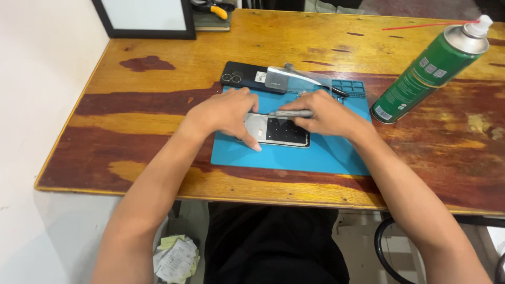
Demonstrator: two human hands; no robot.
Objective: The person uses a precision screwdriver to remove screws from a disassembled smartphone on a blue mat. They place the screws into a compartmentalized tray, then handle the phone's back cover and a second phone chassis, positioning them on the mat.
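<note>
An opened phone body (279, 131) lies flat on a blue work mat (315, 155), its dark inner plate facing up. My left hand (223, 113) presses on the phone's left end, fingers spread over its edge. My right hand (326, 113) grips a slim metal screwdriver (289, 113), whose tip points left over the phone's upper edge. Behind the mat lies a black phone back cover (243, 77) with two camera rings, and a clear plastic sheet (294, 80) partly overlaps it.
A green spray can (428, 71) with a red straw stands tilted in view at the right of the wooden table (158, 131). A black-framed board (147, 18) and yellow-handled pliers (215, 9) sit at the far edge. Paper scraps (176, 257) lie on the floor.
</note>
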